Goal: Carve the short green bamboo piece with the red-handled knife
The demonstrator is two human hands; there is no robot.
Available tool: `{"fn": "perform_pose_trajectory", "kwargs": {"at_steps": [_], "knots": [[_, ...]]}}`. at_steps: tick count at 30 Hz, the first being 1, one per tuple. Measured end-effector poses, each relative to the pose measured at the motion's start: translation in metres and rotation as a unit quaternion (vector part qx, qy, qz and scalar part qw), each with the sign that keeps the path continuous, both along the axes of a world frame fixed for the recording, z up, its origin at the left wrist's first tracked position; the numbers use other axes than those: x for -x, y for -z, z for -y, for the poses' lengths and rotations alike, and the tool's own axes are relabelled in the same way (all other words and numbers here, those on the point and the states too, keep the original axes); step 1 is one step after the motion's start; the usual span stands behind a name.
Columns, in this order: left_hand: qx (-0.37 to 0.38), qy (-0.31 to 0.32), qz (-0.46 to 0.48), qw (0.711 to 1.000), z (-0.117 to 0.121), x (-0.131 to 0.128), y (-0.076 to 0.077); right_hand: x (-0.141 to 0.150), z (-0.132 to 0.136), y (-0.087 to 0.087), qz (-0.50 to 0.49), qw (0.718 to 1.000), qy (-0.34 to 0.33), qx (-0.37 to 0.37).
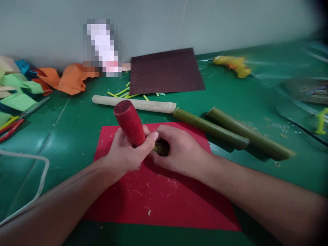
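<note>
green tabletop (77,109) is lying under a red sheet (166,208), above which your left hand (125,150) is gripping a red handle (131,126) and your right hand (184,150) is clasping a short greenish piece (160,148); you're seemingly working it, calling for steady bracing.

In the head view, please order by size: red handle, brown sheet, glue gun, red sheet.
1. Red sheet
2. Brown sheet
3. Red handle and glue gun: the handle's nearness to the camera makes their order unsure.
</note>
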State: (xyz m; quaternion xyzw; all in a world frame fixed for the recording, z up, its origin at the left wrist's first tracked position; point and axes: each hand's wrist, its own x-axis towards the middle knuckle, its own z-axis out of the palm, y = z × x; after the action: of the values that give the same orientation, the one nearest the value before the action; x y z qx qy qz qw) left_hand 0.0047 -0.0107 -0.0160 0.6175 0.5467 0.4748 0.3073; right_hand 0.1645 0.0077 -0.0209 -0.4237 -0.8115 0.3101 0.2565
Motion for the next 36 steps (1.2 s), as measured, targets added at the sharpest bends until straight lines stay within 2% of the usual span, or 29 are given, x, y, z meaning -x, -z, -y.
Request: {"fn": "perform_pose_trajectory", "kwargs": {"at_steps": [7,10,14,20,24,28,32,36], "knots": [[0.029,-0.040,0.054,0.997,-0.007,-0.004,-0.011,0.000,0.002,0.002,0.017,1.000,0.010,0.002],[0.038,-0.015,0.053,0.998,-0.006,-0.002,-0.015,0.000,0.002,0.002,0.019,1.000,0.010,0.016],[0.034,0.017,0.036,0.999,-0.003,0.000,-0.011,0.000,0.002,0.001,0.011,1.000,0.009,0.017],[0.017,0.029,-0.022,0.999,0.001,0.001,-0.001,0.000,0.002,0.000,-0.010,1.000,0.001,0.005],[0.021,-0.013,0.005,1.000,-0.001,-0.002,-0.002,0.001,0.002,0.000,0.007,1.000,0.003,0.008],[0.046,-0.044,0.061,0.996,-0.006,-0.004,-0.011,0.001,0.002,0.002,0.021,1.000,0.014,0.009],[0.058,-0.005,0.068,0.996,-0.007,-0.003,-0.016,0.001,0.002,0.002,0.022,0.999,0.017,0.022],[0.036,0.031,0.034,0.998,-0.003,0.000,-0.010,0.000,0.001,0.001,0.010,1.000,0.012,0.017]]}}
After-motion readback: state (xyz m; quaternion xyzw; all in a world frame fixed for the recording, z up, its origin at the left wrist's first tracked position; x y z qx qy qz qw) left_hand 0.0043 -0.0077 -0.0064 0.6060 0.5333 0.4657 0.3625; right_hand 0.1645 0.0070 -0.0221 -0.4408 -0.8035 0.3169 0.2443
